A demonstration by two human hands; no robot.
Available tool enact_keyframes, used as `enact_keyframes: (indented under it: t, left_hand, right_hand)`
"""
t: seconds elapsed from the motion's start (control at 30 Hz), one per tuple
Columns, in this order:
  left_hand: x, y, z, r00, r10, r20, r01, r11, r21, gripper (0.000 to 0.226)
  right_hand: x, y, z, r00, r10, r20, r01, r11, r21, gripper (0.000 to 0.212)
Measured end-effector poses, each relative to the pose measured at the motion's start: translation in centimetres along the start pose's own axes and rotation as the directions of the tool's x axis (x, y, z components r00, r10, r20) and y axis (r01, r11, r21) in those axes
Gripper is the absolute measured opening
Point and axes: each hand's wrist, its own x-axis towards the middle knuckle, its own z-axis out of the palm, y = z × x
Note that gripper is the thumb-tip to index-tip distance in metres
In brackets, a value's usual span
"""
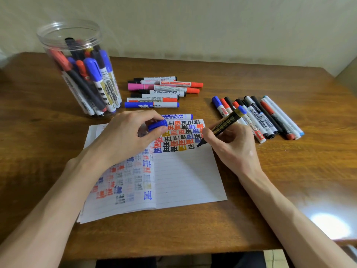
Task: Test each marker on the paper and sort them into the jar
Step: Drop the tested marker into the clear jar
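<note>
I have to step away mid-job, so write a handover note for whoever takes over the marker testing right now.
Left grip pinches the blue cap. Right grip holds the uncapped marker, tip at the paper, at the end of the last row of marks.
Done: many markers stand in the jar; rows of test marks fill the page top.
Left: finish this mark, recap, jar it. Two lots lie on the table: the far markers behind the paper, the right-side markers. Which are tested, I cannot tell.
</note>
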Motion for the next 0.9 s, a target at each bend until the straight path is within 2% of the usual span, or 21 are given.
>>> enact_keyframes:
  t: [0.13, 0.47, 0.67, 0.9]
  left_hand:
    - [0.02, -0.04, -0.02, 1.000, -0.008, -0.004, 0.009, 1.000, 0.014, 0.033]
    - [-0.06, 0.14, -0.10, 1.000, -0.011, -0.003, 0.011, 1.000, 0.021, 0.029]
    - [-0.04, 0.14, -0.08, 1.000, -0.012, -0.001, 0.012, 1.000, 0.009, 0.029]
    - [-0.09, 0.19, -0.12, 1.000, -0.019, 0.004, 0.019, 1.000, 0.006, 0.028]
  right_hand:
    - [0.02, 0.11, -0.09, 0.999, 0.014, -0.045, -0.013, 1.000, 0.010, 0.016]
    - [-0.05, -0.05, -0.03, 0.999, -0.022, 0.036, 0.022, 1.000, 0.000, 0.012]
    - [-0.03, 0.02, -0.11, 0.996, 0.037, -0.081, -0.040, 0.999, -0.035, 0.018]
    - [-0.15, -0.20, -0.13, 0.997, 0.043, -0.064, -0.040, 0.998, 0.043, 0.015]
